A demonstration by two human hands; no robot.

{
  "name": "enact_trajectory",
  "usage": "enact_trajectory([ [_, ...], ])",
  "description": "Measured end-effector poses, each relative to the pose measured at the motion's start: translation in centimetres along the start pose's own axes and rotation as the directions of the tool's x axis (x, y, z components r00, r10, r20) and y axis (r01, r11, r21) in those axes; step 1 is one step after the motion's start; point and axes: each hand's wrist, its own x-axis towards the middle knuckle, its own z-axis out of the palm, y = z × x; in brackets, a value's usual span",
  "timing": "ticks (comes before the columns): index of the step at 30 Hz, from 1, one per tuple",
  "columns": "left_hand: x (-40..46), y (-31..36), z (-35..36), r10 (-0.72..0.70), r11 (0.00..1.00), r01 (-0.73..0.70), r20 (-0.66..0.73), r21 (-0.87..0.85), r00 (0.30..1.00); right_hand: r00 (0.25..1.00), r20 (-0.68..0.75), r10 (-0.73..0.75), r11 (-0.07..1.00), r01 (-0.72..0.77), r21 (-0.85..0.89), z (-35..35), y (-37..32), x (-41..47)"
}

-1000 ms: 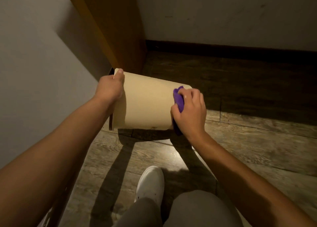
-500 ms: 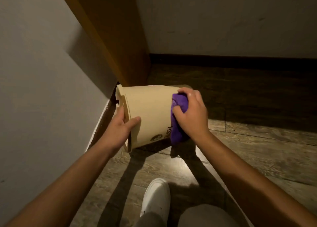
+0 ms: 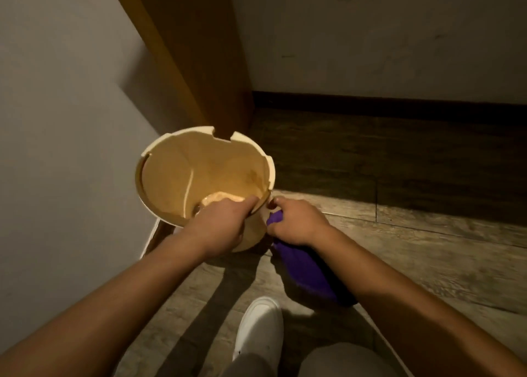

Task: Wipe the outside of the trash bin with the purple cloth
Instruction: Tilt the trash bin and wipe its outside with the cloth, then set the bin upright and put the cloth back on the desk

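A cream trash bin point(image 3: 171, 148) with a notched rim stands nearly upright on the floor, its open mouth facing me. My left hand point(image 3: 222, 224) grips the near rim, thumb outside and fingers hooked inside. My right hand point(image 3: 296, 224) holds the purple cloth point(image 3: 308, 271) against the bin's outer right side just below the rim. Most of the cloth hangs down under my wrist toward the floor. The bin's outer wall shows only as a small patch between my hands.
The bin sits in a corner: a grey wall point(image 3: 71, 120) on the left, a wooden panel point(image 3: 199, 48) behind it, a white wall with dark baseboard point(image 3: 385, 105) at the back. Wood-plank floor point(image 3: 427, 248) extends right. My white shoe point(image 3: 259, 328) is close below.
The bin has swung from lying on its side to nearly upright, mouth toward me. My left hand shifted onto the near rim. My right hand with the cloth slid down beside the rim.
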Motion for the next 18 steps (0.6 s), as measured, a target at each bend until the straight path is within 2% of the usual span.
enact_trajectory([
  [2, 0.6, 0.5, 1.2, -0.044, 0.999, 0.044, 0.001, -0.005, 0.999, 0.999, 0.014, 0.034, 0.999, -0.033, -0.015, 0.7, 0.2, 0.0],
  [4, 1.0, 0.3, 2.1, -0.083, 0.996, 0.080, -0.065, -0.040, 0.994, 0.997, 0.045, 0.063, 0.998, -0.064, 0.020, 1.1, 1.2, 0.1],
  [7, 1.6, 0.7, 3.3, -0.084, 0.996, 0.083, -0.104, -0.017, 0.991, 0.996, 0.048, 0.080, 0.994, -0.083, 0.069, 1.1, 2.2, -0.4],
  [10, 1.9, 1.1, 3.2, -0.058, 0.997, 0.052, -0.094, -0.059, 0.994, 0.992, -0.059, 0.111, 0.986, -0.102, 0.136, -0.9, 2.6, -1.9],
  [13, 0.8, 0.7, 0.4, -0.145, 0.960, 0.097, -0.170, -0.264, 0.975, 0.968, -0.239, 0.080, 0.949, -0.001, 0.316, -4.8, 2.1, -4.4],
  [15, -0.7, 0.6, -3.0, -0.281, 0.854, 0.182, -0.137, -0.488, 0.950, 0.932, -0.355, 0.077, 0.883, 0.101, 0.458, -8.7, 0.2, -6.9],
  [16, -1.8, 1.1, -5.2, -0.324, 0.728, 0.238, -0.017, -0.644, 0.946, 0.912, -0.399, 0.094, 0.850, 0.135, 0.509, -11.3, -1.4, -8.5],
  [17, -3.1, 1.8, -7.3, -0.311, 0.560, 0.320, 0.163, -0.764, 0.936, 0.891, -0.440, 0.117, 0.813, 0.169, 0.557, -13.5, -3.1, -10.0],
  [18, -4.6, 2.9, -9.3, -0.236, 0.393, 0.402, 0.332, -0.827, 0.913, 0.869, -0.471, 0.150, 0.772, 0.195, 0.605, -15.5, -4.9, -11.6],
])
